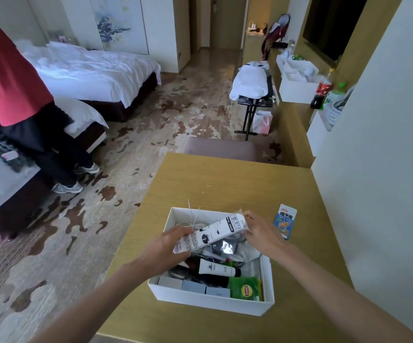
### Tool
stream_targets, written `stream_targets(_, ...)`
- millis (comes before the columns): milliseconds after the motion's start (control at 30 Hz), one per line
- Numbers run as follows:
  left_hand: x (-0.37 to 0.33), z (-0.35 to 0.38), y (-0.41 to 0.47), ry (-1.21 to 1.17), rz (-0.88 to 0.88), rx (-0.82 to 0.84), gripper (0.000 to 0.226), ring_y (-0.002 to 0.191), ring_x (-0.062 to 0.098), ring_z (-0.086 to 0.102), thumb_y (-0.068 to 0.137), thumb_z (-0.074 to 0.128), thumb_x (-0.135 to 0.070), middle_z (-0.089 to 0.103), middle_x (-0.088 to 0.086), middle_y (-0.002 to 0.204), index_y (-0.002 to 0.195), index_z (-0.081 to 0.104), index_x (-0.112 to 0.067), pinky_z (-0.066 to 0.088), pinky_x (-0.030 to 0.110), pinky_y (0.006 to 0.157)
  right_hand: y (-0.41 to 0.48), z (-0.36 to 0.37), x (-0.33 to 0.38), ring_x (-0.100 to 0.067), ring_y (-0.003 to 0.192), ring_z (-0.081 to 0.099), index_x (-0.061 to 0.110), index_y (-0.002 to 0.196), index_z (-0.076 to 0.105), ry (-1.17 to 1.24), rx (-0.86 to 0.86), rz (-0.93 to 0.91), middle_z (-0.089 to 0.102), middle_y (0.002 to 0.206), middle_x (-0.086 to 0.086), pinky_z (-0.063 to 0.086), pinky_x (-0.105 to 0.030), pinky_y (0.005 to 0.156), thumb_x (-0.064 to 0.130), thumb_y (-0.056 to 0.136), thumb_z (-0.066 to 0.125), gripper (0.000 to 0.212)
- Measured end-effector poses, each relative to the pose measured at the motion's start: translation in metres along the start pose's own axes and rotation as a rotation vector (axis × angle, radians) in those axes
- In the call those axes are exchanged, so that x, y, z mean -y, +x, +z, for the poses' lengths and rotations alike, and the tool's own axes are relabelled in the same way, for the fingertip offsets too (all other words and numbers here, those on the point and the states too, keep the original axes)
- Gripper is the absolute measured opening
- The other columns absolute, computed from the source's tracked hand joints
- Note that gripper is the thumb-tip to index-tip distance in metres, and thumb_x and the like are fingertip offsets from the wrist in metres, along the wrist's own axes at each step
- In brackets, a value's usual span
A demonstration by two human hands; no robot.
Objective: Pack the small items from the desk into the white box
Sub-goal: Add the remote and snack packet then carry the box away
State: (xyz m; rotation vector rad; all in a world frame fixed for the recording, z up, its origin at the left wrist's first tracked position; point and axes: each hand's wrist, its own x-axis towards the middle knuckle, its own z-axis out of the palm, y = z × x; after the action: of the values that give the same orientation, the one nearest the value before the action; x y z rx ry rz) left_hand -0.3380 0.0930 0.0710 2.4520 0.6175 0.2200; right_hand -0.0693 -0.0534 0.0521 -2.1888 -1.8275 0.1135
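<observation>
The long white printed packet (210,235), pinched endwise by left hand (168,246) and right hand (262,231), should be laid flat in the white cardboard box (210,302).

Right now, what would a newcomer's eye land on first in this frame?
The left hand and right hand hold a long white printed packet over the crowded white box on the desk. A blue snack packet lies alone on the desk right of the box, and a green Lipton packet fills the box's near right corner.
</observation>
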Motion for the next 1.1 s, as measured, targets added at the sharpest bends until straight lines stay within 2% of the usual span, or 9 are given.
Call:
stream_targets(133,-0.01,-0.001,-0.002,0.059,0.02,-0.023,0.048,0.101,0.008,0.057,0.084,0.066,-0.031,0.055,-0.009,0.124,0.128,0.049,-0.028,0.055,0.024,0.074,0.011,0.001,0.0,-0.013,0.073,0.058,0.013,0.115,0.055,0.12,0.096,0.173,0.056,0.119,0.003,0.047,-0.027,0.051,-0.005,0.087,0.051,0.033)
stream_targets(233,-0.015,0.0,-0.009,0.138,0.032,-0.028,0.045,0.103,0.015,0.058,0.085,0.065,-0.029,0.056,-0.004,0.124,0.127,0.051,-0.022,0.054,0.031,0.077,0.011,-0.002,-0.004,-0.008,0.071,0.056,0.013,0.117,0.058,0.107,0.089,0.149,0.052,0.125,0.007,0.045,-0.022,0.05,-0.011,0.085,0.052,0.041)
stream_targets(400,-0.018,0.003,-0.013,0.318,0.07,0.067,0.051,0.106,0.017,0.057,0.085,0.064,-0.031,0.055,-0.004,0.129,0.133,0.048,-0.026,0.048,0.026,0.079,-0.006,-0.029,-0.013,-0.003,0.079,0.062,0.017,0.112,0.067,0.368,-0.083,0.166,0.065,0.109,0.008,0.045,-0.012,0.059,0.017,0.096,0.057,0.019)
stream_targets(500,-0.019,0.009,-0.01,0.39,0.148,0.181,0.053,0.118,0.015,0.053,0.084,0.066,-0.031,0.055,-0.005,0.133,0.134,0.048,-0.028,0.046,0.029,0.095,-0.017,-0.034,0.005,-0.003,0.093,0.063,0.024,0.113,0.066,0.484,0.173,0.125,0.066,0.106,0.013,0.048,-0.014,0.067,0.031,0.095,0.057,0.021)
stream_targets(600,-0.018,0.018,-0.008,0.43,0.22,0.27,0.054,0.121,0.015,0.05,0.083,0.068,-0.034,0.056,-0.004,0.132,0.133,0.048,-0.027,0.04,0.032,0.102,-0.029,-0.015,0.03,-0.003,0.096,0.06,0.027,0.119,0.062,0.421,0.502,0.039,0.064,0.112,0.011,0.05,-0.019,0.079,0.041,0.091,0.062,0.032)
stream_targets(767,-0.014,0.028,-0.01,0.682,0.291,0.434,0.033,0.111,0.018,0.05,0.089,0.053,-0.045,0.064,-0.007,0.115,0.117,0.059,-0.028,0.038,0.034,0.092,-0.049,0.027,0.047,-0.017,0.097,0.058,0.029,0.123,0.057,0.121,0.693,-0.026,0.057,0.116,0.0,0.052,-0.039,0.084,0.029,0.088,0.067,0.037)
stream_targets(900,-0.011,0.024,0.002,0.823,0.358,0.484,0.02,0.101,0.02,0.06,0.09,0.055,-0.024,0.07,-0.001,0.104,0.107,0.065,-0.021,0.042,0.035,0.092,-0.046,0.031,0.043,-0.01,0.089,0.06,0.029,0.117,0.06,0.237,0.673,0.104,0.059,0.109,0.005,0.055,-0.034,0.08,0.022,0.087,0.068,0.031)
stream_targets(1000,-0.017,0.023,0.012,0.805,0.334,0.595,0.016,0.085,0.024,0.065,0.086,0.052,-0.011,0.07,0.003,0.092,0.097,0.065,-0.013,0.051,0.034,0.078,-0.044,0.026,0.045,-0.009,0.09,0.06,0.027,0.114,0.063,0.274,0.693,0.143,0.061,0.108,0.006,0.055,-0.034,0.082,0.027,0.087,0.07,0.028)
stream_targets(1100,-0.017,0.019,0.02,0.61,0.219,0.589,0.017,0.082,0.022,0.064,0.09,0.05,-0.017,0.069,0.003,0.091,0.097,0.066,-0.014,0.052,0.033,0.072,-0.045,0.013,0.051,-0.006,0.096,0.061,0.024,0.112,0.065,0.384,0.59,0.195,0.064,0.11,0.007,0.054,-0.029,0.085,0.03,0.089,0.068,0.024)
